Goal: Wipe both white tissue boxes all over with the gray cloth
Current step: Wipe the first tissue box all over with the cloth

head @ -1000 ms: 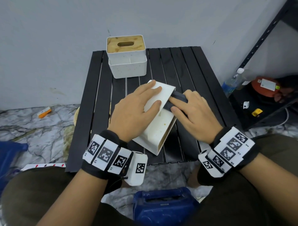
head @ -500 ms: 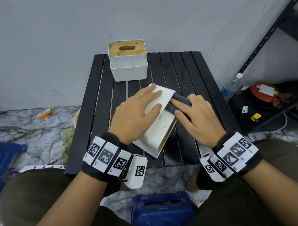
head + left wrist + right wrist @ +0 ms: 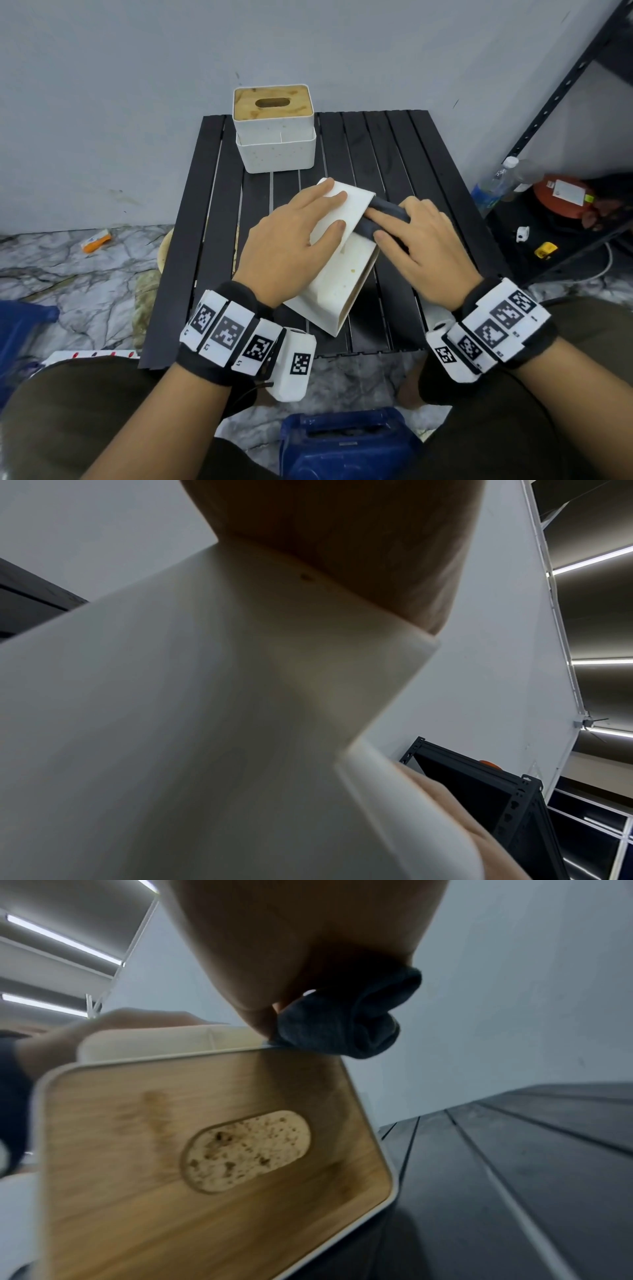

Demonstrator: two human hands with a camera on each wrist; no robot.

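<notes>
One white tissue box (image 3: 342,274) lies tipped on its side in the middle of the black slatted table (image 3: 394,154). Its wooden lid (image 3: 205,1150) faces right. My left hand (image 3: 329,209) lies over the box's upper face with straight fingers, pressing it down; the left wrist view shows only the white box wall (image 3: 205,723) under the palm. My right hand (image 3: 390,226) grips the bunched gray cloth (image 3: 387,210) and presses the cloth (image 3: 352,1020) against the box's far right edge. The second white tissue box (image 3: 275,150) stands upright at the table's back edge, apart from both hands.
A gray wall runs close behind the table. A black metal rack (image 3: 548,102) stands to the right, with a plastic bottle (image 3: 489,188) and a red object (image 3: 561,195) at its foot. A blue case (image 3: 342,445) sits between my knees.
Both hands and the tipped box keep almost the same pose. The cloth has shifted only slightly along the box's far right edge. The head view has tilted a little.
</notes>
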